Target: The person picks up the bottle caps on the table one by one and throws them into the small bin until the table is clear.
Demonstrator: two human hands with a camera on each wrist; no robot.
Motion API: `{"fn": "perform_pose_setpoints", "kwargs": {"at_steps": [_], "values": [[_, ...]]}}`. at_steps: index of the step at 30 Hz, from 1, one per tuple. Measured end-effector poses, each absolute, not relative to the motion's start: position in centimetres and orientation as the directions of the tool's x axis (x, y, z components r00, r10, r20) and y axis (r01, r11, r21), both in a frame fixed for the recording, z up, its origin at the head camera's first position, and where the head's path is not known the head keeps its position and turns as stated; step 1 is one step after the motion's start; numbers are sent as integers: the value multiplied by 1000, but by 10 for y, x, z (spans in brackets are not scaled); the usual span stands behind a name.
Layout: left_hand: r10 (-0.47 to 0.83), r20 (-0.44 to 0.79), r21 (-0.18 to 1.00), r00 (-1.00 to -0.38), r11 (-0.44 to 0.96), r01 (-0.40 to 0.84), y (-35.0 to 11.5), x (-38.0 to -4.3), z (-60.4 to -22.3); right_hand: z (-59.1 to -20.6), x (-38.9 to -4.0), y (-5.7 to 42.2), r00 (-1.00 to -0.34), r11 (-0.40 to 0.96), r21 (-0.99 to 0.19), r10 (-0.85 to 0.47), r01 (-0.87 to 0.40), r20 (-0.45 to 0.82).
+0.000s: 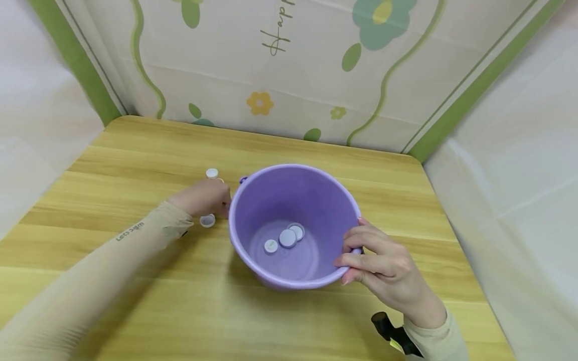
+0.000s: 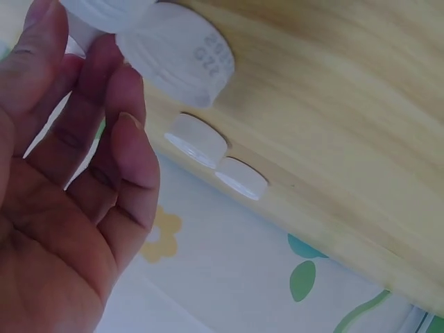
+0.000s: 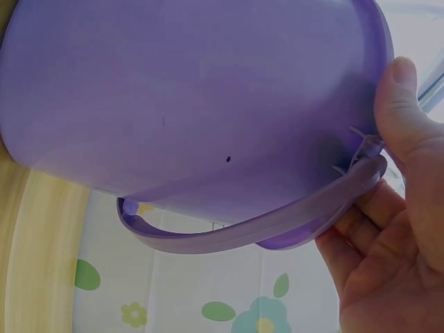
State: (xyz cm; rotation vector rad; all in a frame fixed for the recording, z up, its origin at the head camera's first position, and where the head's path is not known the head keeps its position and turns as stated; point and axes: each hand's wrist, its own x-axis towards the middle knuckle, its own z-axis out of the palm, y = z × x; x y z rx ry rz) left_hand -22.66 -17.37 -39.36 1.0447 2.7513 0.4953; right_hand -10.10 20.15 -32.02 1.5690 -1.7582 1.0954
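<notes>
A purple bucket (image 1: 293, 173) stands tilted on the table, its opening facing me, with several white bottle caps (image 1: 287, 238) on its floor. My right hand (image 1: 384, 260) grips the right rim, thumb on one side and fingers on the other; in the right wrist view the bucket's handle (image 3: 236, 232) hangs beside those fingers (image 3: 343, 257). Left of the bucket, my left hand (image 1: 205, 198) is low over the table with curled fingers. In the left wrist view, its thumb and fingers pinch a white bottle cap (image 2: 107, 10), partly cut off by the frame. A second cap (image 2: 180, 55) lies beside it.
Two more white caps (image 2: 198, 139) (image 2: 241, 178) lie farther back on the wooden table (image 1: 135, 150). One upturned cap (image 1: 207, 220) sits just on my side of the left hand. A printed cloth (image 1: 307, 75) hangs behind the table's back edge.
</notes>
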Motion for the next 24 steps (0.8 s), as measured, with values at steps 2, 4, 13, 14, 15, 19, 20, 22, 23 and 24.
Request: {"fn": "perform_pose_setpoints", "kwargs": {"at_steps": [2,4,13,14,15,19,20,22,23,24], "values": [[679,-33,369,-734,691,622,-174,-226,-393,-320,-100,202,-176,-12,-217,-538,-976,824],[686,-21,366,-727,682,633,-175,-225,-393,-319,-100,202,-178,-12,-218,-535,-976,826],[683,-9,385,-730,676,628,-185,-222,-397,-321,-100,200,-228,28,-256,-555,-966,800],[677,-11,385,-735,682,622,-186,-222,-397,-322,-100,200,-233,31,-261,-558,-965,796],[671,-11,391,-741,685,615,-187,-221,-396,-322,-100,201,-238,35,-264,-560,-964,793],[632,17,416,-775,700,580,-193,-219,-381,-325,-100,203,-243,41,-267,-564,-963,789],[624,33,414,-780,702,579,-195,-219,-374,-325,-100,204,-246,45,-269,-564,-962,788],[596,59,403,-801,719,565,-199,-217,-358,-325,-100,205,-248,48,-269,-565,-962,787],[581,67,402,-811,728,555,-202,-215,-350,-325,-99,206,-249,49,-269,-564,-962,788],[566,77,396,-821,738,546,-203,-213,-341,-325,-99,207,-251,51,-269,-563,-962,788]]}}
